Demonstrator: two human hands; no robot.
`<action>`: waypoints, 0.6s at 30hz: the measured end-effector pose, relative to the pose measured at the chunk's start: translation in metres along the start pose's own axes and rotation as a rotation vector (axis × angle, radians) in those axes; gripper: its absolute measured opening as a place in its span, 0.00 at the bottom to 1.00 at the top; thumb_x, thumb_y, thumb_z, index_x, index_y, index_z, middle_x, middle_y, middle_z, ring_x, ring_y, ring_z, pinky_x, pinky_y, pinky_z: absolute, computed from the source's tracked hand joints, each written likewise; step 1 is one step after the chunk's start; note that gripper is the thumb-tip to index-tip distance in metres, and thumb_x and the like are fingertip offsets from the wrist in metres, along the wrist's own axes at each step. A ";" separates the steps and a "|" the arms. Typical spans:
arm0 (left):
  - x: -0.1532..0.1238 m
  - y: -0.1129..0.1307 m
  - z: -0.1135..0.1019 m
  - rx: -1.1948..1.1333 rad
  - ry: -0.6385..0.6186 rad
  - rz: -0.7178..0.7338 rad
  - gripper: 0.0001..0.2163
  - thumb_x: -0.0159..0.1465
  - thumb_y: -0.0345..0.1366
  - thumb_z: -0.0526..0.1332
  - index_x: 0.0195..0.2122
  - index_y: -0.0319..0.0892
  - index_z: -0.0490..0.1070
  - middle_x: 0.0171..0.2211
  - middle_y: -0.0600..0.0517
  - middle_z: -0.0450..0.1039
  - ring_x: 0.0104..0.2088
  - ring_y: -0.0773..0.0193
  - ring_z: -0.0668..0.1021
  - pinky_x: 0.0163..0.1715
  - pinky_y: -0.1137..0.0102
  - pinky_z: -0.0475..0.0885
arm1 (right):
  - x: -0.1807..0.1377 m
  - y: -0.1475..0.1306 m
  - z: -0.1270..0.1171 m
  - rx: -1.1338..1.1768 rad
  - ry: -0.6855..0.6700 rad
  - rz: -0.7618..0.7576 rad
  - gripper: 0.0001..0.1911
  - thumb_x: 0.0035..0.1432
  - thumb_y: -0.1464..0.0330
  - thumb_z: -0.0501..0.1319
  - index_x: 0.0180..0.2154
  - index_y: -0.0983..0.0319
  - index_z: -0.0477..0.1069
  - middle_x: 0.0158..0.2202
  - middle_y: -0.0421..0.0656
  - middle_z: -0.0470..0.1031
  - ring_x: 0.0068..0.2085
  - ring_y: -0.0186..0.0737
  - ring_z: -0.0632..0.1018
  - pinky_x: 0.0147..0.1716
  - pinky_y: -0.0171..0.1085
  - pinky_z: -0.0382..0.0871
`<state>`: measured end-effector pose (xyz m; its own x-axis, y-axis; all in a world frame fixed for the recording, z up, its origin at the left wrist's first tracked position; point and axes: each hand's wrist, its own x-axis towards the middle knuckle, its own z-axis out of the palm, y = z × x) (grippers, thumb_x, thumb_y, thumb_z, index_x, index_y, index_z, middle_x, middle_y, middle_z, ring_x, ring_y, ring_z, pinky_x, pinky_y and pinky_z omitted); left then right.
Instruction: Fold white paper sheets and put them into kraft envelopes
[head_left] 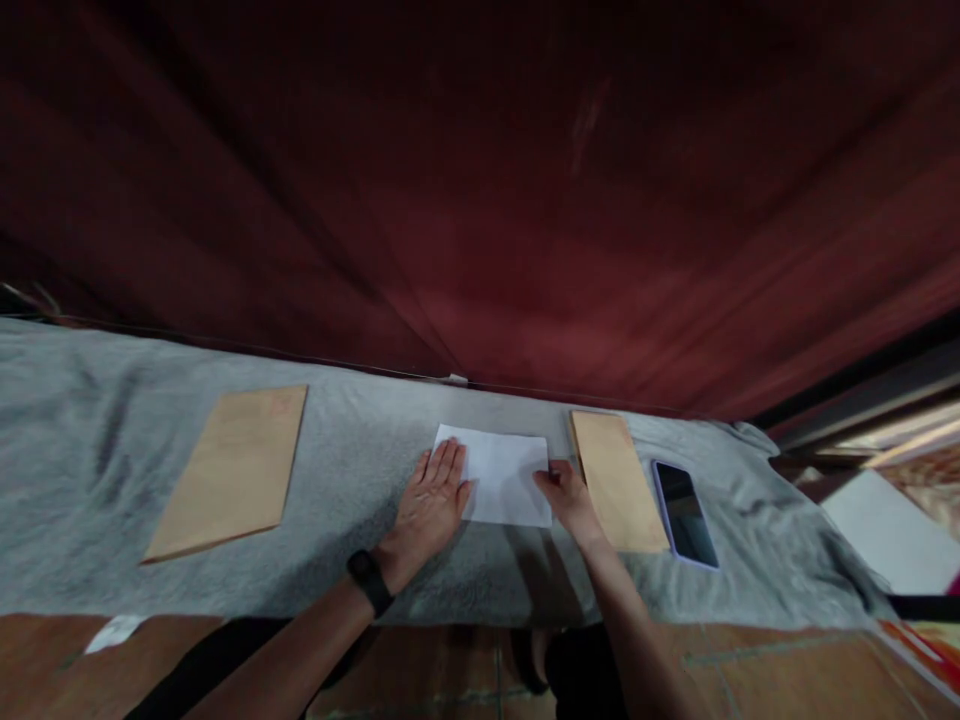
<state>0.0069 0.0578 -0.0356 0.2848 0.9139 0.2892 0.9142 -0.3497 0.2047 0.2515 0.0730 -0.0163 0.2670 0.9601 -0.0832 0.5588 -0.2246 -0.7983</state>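
A white sheet of paper (502, 480), which looks folded, lies on the grey cloth in front of me. My left hand (435, 495) rests flat on its left end, fingers stretched out. At the right edge, my right hand (566, 495) pinches the paper between thumb and curled fingers. Just beyond that hand is a stack of narrow brown envelopes (621, 485). Farther left lies a larger brown envelope or stack of them (229, 470), with a faint reddish mark near its upper corner.
A phone in a purple case (685, 515) lies right of the narrow envelopes. Grey cloth (360, 430) covers the long surface, with a dark red curtain-like sheet (480, 250) behind it. White paper (892, 530) sits at the far right. Tiled floor (420, 675) shows below the front edge.
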 end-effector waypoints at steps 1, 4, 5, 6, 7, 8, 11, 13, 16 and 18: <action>0.002 0.000 -0.002 -0.014 -0.002 -0.007 0.26 0.73 0.40 0.47 0.68 0.34 0.60 0.68 0.39 0.60 0.70 0.50 0.61 0.69 0.51 0.53 | 0.002 -0.003 -0.003 0.107 -0.022 0.013 0.12 0.53 0.57 0.64 0.32 0.59 0.73 0.22 0.38 0.73 0.26 0.41 0.76 0.25 0.35 0.66; 0.007 0.008 -0.012 -0.090 -0.028 0.057 0.28 0.73 0.47 0.49 0.71 0.39 0.55 0.70 0.41 0.57 0.70 0.51 0.60 0.69 0.51 0.54 | 0.002 -0.020 -0.014 0.455 -0.030 0.056 0.18 0.48 0.51 0.66 0.31 0.59 0.71 0.24 0.36 0.75 0.25 0.38 0.75 0.24 0.34 0.66; 0.008 0.014 -0.017 -0.122 -0.038 0.106 0.31 0.72 0.51 0.50 0.72 0.41 0.52 0.70 0.42 0.55 0.71 0.51 0.59 0.69 0.51 0.54 | 0.001 -0.027 -0.017 0.613 -0.022 0.083 0.19 0.45 0.51 0.69 0.32 0.58 0.71 0.25 0.36 0.76 0.25 0.38 0.76 0.25 0.34 0.68; 0.009 0.020 -0.022 -0.154 -0.042 0.156 0.34 0.70 0.54 0.52 0.72 0.41 0.48 0.71 0.42 0.53 0.71 0.50 0.57 0.69 0.50 0.53 | -0.001 -0.034 -0.019 0.748 -0.021 0.111 0.20 0.43 0.52 0.70 0.32 0.58 0.70 0.26 0.36 0.77 0.26 0.38 0.76 0.26 0.35 0.69; 0.009 0.027 -0.026 -0.177 -0.033 0.182 0.38 0.69 0.56 0.54 0.73 0.41 0.46 0.72 0.41 0.51 0.72 0.49 0.56 0.69 0.49 0.52 | -0.004 -0.041 -0.021 0.845 -0.031 0.131 0.20 0.42 0.54 0.71 0.33 0.58 0.70 0.27 0.36 0.77 0.27 0.39 0.77 0.27 0.36 0.70; 0.010 0.034 -0.030 -0.197 -0.015 0.183 0.40 0.68 0.56 0.56 0.73 0.40 0.45 0.72 0.40 0.51 0.72 0.48 0.55 0.69 0.49 0.52 | -0.008 -0.047 -0.021 0.898 -0.051 0.132 0.19 0.43 0.54 0.71 0.33 0.57 0.70 0.27 0.36 0.77 0.28 0.40 0.78 0.28 0.36 0.71; 0.013 0.052 -0.037 -0.321 0.001 0.109 0.34 0.69 0.46 0.56 0.72 0.37 0.48 0.71 0.39 0.54 0.70 0.49 0.59 0.69 0.51 0.55 | -0.018 -0.064 -0.018 0.896 -0.123 0.052 0.17 0.47 0.54 0.69 0.32 0.57 0.69 0.29 0.38 0.78 0.32 0.42 0.79 0.32 0.38 0.73; 0.017 0.057 -0.041 -0.505 0.007 0.020 0.28 0.71 0.39 0.52 0.70 0.38 0.55 0.68 0.42 0.61 0.68 0.52 0.65 0.68 0.54 0.59 | -0.021 -0.071 -0.014 0.856 -0.157 -0.022 0.17 0.50 0.53 0.67 0.33 0.58 0.71 0.31 0.39 0.78 0.35 0.43 0.80 0.35 0.39 0.73; 0.025 0.057 -0.047 -0.915 0.047 -0.212 0.23 0.73 0.40 0.46 0.66 0.41 0.64 0.63 0.46 0.70 0.63 0.55 0.72 0.65 0.59 0.65 | -0.016 -0.074 -0.008 0.842 -0.178 -0.095 0.22 0.58 0.48 0.59 0.39 0.59 0.73 0.39 0.45 0.80 0.41 0.45 0.80 0.39 0.40 0.74; 0.029 0.053 -0.051 -1.184 0.112 -0.426 0.24 0.74 0.46 0.46 0.64 0.40 0.67 0.61 0.46 0.72 0.62 0.55 0.73 0.63 0.60 0.67 | -0.009 -0.069 -0.004 0.796 -0.126 -0.099 0.25 0.60 0.47 0.55 0.43 0.60 0.73 0.45 0.49 0.79 0.45 0.46 0.80 0.40 0.40 0.74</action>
<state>0.0490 0.0549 0.0317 -0.0468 0.9971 0.0596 0.0935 -0.0550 0.9941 0.2142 0.0792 0.0421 0.1284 0.9916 -0.0184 -0.1632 0.0028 -0.9866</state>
